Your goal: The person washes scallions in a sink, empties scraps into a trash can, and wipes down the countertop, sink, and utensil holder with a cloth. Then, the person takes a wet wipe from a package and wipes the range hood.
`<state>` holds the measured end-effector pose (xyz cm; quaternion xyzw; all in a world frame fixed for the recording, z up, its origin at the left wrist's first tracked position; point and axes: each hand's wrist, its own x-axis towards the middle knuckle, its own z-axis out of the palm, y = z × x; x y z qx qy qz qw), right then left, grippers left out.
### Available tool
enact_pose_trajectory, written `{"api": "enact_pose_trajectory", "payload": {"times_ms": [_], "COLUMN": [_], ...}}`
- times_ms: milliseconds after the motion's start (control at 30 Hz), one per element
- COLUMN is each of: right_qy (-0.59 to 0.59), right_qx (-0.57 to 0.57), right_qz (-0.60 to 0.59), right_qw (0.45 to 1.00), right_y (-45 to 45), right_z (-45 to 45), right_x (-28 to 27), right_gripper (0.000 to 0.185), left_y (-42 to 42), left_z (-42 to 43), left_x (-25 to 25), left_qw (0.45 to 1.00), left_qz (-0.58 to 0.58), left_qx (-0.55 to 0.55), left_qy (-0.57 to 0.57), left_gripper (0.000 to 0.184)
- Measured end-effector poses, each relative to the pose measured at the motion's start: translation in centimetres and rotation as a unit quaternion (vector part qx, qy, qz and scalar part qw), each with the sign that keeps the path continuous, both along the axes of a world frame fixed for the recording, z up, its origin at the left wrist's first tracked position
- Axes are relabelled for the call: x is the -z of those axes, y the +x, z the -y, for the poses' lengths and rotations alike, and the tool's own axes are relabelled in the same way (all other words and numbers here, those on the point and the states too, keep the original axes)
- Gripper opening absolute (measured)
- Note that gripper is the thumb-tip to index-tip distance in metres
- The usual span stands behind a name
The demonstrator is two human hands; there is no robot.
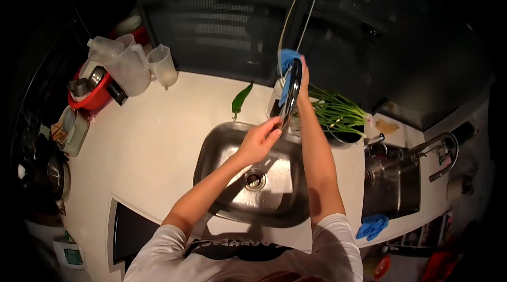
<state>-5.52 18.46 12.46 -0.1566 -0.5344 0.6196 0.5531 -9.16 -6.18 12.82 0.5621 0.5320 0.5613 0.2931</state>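
Note:
A tall curved chrome faucet [291, 94] rises behind the steel sink [224, 147]. My left hand [260, 140] is closed round the faucet's lower part, its thumb and fingertips pressed together there. Higher up, my right hand [303, 78] holds a blue cloth [288, 60] against the top of the faucet, its fingers mostly hidden behind metal and cloth. A green pepper [241, 101] lies on the white counter [153, 129] behind the sink. Green onions [340, 114] rest on a dark bowl [346, 135] right of my right forearm.
At the left stand a red basin [95, 100] with metal cups, plastic jugs [129, 71] and a green-edged container [76, 131]. A second sink [396, 184] with a curved faucet [449, 150] is at the right, another blue cloth [373, 226] by its front edge.

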Motion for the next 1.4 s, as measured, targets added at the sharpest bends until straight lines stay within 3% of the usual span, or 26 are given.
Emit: {"api": "enact_pose_trajectory", "payload": {"times_ms": [33,67,100,167,200,267,333,367,433,500,567,633,700,800,867,967,1033,1200,1300,1367,1400], "right_qy": [-0.067,-0.060,-0.075,-0.100,-0.102,-0.095,-0.060,0.049,0.188,0.226,0.119,-0.036,-0.208,-0.266,-0.239,0.044,0.293,0.216,0.152,0.211,0.201], "right_qx": [-0.017,-0.007,-0.014,0.073,0.079,-0.018,-0.033,-0.008,0.190,0.302,0.242,0.111,-0.051,-0.124,-0.036,0.092,0.285,0.323,0.360,0.458,0.467], "right_qz": [-0.009,0.026,0.011,-0.004,-0.087,-0.266,-0.298,-0.261,-0.080,0.014,0.047,0.018,-0.081,-0.118,0.036,0.147,0.241,0.311,0.287,0.313,0.302], "right_qw": [0.998,0.998,0.997,0.992,0.988,0.959,0.952,0.964,0.960,0.926,0.962,0.993,0.973,0.949,0.970,0.984,0.880,0.868,0.875,0.805,0.807], "right_y": [-0.3,0.0,0.2,0.1,0.5,2.4,6.1,7.5,9.9,11.0,10.7,9.3,7.3,3.7,1.9,2.2,1.6,-2.4,-3.2,-3.6,-3.9], "right_z": [0.2,0.2,1.7,1.7,1.8,1.9,3.8,5.5,9.2,10.6,9.6,7.2,4.2,2.6,5.3,5.3,4.4,-0.5,3.4,2.9,3.1], "right_x": [-0.4,-0.8,-2.3,-3.2,-3.8,-5.6,-6.5,-7.8,-8.5,-5.8,-0.5,6.1,12.4,15.6,11.3,10.3,9.3,8.0,2.5,5.6,5.7], "right_gripper": [0.041,0.043,0.042,0.040,0.039,0.034,0.029,0.030,0.027,0.029,0.031,0.032,0.034,0.037,0.049,0.043,0.041,0.048,0.049,0.044,0.043], "left_y": [-0.2,-0.2,-0.1,-0.2,-0.3,-0.5,-0.3,-0.2,-0.3,-0.3,-0.2,-0.2,-0.2,-0.1,-0.1,-0.1,0.1,0.2,-0.1,-0.2,-0.4], "left_z": [-0.2,-0.7,-0.1,-0.8,-0.9,-0.9,-0.8,-0.9,-0.9,-0.8,-0.6,-0.3,-0.1,-0.1,0.0,-0.1,-0.5,-0.6,-0.1,0.1,-0.1], "left_x": [0.2,1.4,0.0,1.3,1.4,1.6,1.7,1.6,1.7,1.5,0.9,0.4,-0.2,-0.2,-0.1,-0.2,0.4,-0.1,-1.0,-1.1,-1.1], "left_qw": [1.000,0.999,1.000,0.999,0.999,0.999,0.999,0.999,0.999,0.999,0.999,1.000,1.000,0.999,0.999,1.000,0.999,1.000,1.000,0.999,0.998], "left_qz": [-0.008,0.005,0.018,0.012,0.009,0.007,0.016,0.020,0.022,0.023,0.024,0.017,0.015,0.033,0.034,0.028,0.027,0.023,0.019,0.036,0.044], "left_qx": [-0.002,-0.006,0.003,0.009,0.013,0.017,0.012,0.009,0.012,0.015,0.018,0.016,0.016,0.007,0.010,0.013,0.004,0.004,0.012,0.027,0.037], "left_qy": [0.004,0.040,-0.007,0.032,0.032,0.031,0.039,0.046,0.037,0.027,0.018,0.006,-0.004,0.020,0.017,0.005,0.029,0.017,-0.001,-0.017,-0.021], "left_gripper": [0.035,0.034,0.035,0.035,0.036,0.036,0.036,0.036,0.036,0.036,0.036,0.036,0.036,0.034,0.035,0.035,0.035,0.034,0.033,0.033,0.034]}}
